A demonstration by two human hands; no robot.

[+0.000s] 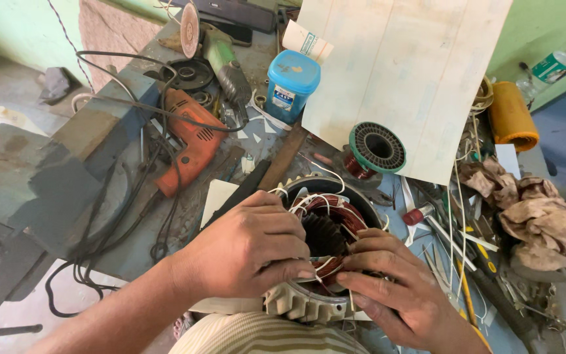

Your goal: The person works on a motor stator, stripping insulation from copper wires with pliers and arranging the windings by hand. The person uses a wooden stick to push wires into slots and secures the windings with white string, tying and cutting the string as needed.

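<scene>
Hands (250, 249) work over a cluttered grey workbench (132, 85).

Count on the worktop (132, 216):
- hands: two, left hand (247, 252) and right hand (394, 285)
- motor stator (325, 239) with copper windings: one
- orange power drill (191, 141): one
- angle grinder (214, 49): one
- blue-lidded jar (291, 84): one
- green wire spool (377, 147): one
- pale sheet (407, 72): one
- crumpled rag (535, 210): one
- orange roll (511, 117), far right: one
- clear plastic bottle (561, 62): one
- small hand tools at right: tangled, cannot be counted.
</scene>
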